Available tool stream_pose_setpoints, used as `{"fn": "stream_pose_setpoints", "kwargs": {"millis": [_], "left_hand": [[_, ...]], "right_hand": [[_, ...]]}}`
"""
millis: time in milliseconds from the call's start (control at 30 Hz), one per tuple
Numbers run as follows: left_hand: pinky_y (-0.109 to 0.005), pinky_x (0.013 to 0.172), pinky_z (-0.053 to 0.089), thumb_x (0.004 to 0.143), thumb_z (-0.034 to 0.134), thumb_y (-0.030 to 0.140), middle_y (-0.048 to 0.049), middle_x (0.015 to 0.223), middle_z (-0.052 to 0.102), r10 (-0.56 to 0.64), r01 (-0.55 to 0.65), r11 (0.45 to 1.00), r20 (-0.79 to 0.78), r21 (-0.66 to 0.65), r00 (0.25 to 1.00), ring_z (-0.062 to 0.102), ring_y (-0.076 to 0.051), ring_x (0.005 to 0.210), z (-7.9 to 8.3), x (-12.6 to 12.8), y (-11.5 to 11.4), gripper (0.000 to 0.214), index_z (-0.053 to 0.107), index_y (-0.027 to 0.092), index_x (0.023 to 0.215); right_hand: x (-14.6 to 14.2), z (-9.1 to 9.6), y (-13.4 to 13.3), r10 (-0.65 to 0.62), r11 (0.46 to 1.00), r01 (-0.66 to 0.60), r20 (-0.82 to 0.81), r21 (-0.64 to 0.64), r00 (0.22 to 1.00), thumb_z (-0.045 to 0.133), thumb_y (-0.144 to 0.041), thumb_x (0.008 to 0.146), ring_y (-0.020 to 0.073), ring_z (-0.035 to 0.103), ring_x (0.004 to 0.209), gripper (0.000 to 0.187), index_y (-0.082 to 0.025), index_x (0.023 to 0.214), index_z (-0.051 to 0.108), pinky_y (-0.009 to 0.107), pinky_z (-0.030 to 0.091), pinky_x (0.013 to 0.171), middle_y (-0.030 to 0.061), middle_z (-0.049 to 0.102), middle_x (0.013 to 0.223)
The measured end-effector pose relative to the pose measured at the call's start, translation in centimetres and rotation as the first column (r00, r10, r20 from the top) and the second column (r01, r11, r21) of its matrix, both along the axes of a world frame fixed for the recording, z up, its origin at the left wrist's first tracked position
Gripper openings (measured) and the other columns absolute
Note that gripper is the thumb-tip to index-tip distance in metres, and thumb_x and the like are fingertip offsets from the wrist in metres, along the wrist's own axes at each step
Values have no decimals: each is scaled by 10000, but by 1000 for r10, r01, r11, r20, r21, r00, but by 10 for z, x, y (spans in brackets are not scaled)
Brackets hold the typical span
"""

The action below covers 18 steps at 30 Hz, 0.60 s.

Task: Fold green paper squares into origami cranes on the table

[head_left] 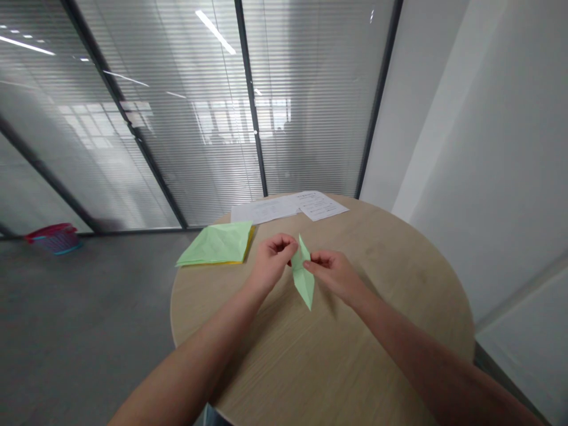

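A narrow, pointed piece of folded light-green paper (303, 278) is held upright above the round wooden table (390, 307). My left hand (270, 260) pinches its left edge near the top, fingers curled closed. My right hand (332, 273) pinches the right edge at about the same height, fingers also closed. The paper's lower tip points down toward the tabletop and its upper tip rises between the two hands.
A stack of creased green sheets over a yellow one (218, 244) lies at the table's far left edge. Two white printed pages (288, 206) lie at the far edge. A red and blue basket (54, 237) sits on the grey floor by the glass wall.
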State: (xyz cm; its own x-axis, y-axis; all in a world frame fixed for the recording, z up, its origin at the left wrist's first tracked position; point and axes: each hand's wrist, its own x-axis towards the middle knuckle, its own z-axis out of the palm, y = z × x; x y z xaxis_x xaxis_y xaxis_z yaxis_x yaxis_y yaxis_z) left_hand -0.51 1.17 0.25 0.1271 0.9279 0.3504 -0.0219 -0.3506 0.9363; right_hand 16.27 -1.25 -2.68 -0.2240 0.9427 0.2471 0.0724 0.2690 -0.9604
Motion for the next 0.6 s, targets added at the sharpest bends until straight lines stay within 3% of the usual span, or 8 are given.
{"fn": "stream_pose_setpoints", "kwargs": {"millis": [167, 367, 600], "left_hand": [[-227, 547, 446, 736, 737, 341, 9, 659, 615, -48, 48, 999, 9, -21, 999, 537, -112, 595, 2, 1, -1, 190, 681, 162, 707], [-243, 592, 471, 729, 766, 357, -14, 741, 668, -119, 117, 993, -76, -33, 990, 571, -119, 625, 0, -2, 3, 269, 732, 160, 909], [-229, 583, 440, 759, 718, 306, -4, 711, 638, -103, 126, 989, -244, 78, 964, 559, -115, 615, 2, -8, 1, 151, 673, 162, 750]], "right_hand": [[0, -3, 0, 29, 999, -30, 48, 13, 998, 683, -471, 811, 175, 584, 676, 293, -185, 838, 740, 295, 423, 640, 34, 689, 771], [3, -2, 0, -43, 999, 40, 119, 28, 992, 682, -440, 805, 153, 526, 612, 272, -174, 765, 720, 277, 369, 590, 11, 627, 671], [6, -1, 0, -55, 984, 6, 273, 178, 960, 662, -369, 821, 177, 552, 686, 237, -191, 665, 671, 288, 375, 639, 12, 616, 683]]}}
